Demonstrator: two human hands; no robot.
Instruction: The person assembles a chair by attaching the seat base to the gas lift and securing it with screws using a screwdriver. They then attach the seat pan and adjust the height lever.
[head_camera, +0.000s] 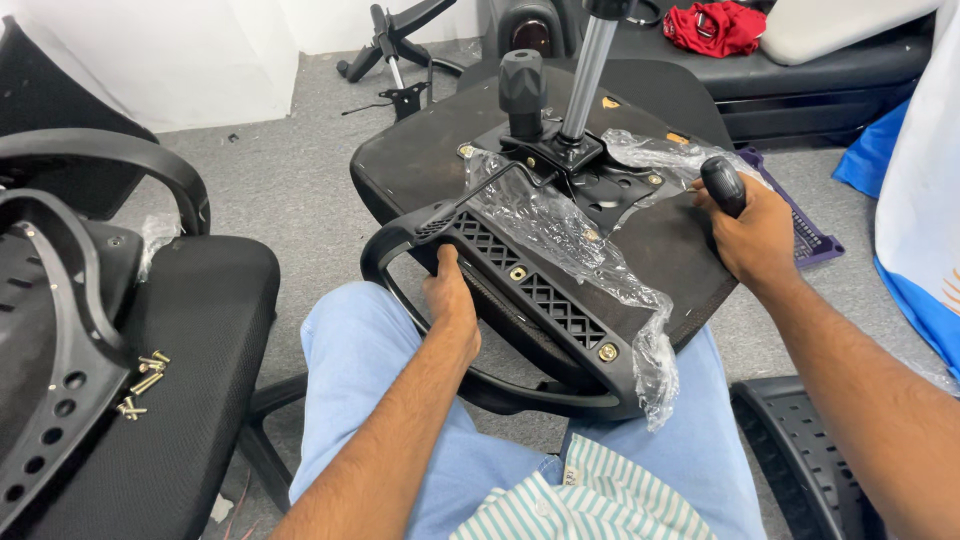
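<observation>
Your striped shirt and pale blue trousers fill the bottom of the view, nearest to you. An upturned chair seat rests across your knees, underside up, with a metal gas post rising from the plate at its middle. To your left another black chair seat stands on the grey carpet, well apart from the one on your lap. A black armrest lies bolted along the near edge of the upturned seat, its loop hanging toward you. Crumpled clear plastic wrap trails over the armrest and the plate. Your left hand is curled closed around the armrest loop from beneath, thumb on top. Your right hand is closed around a black handle at the far right edge of the seat. A few brass screws lie loose on the left chair seat
</observation>
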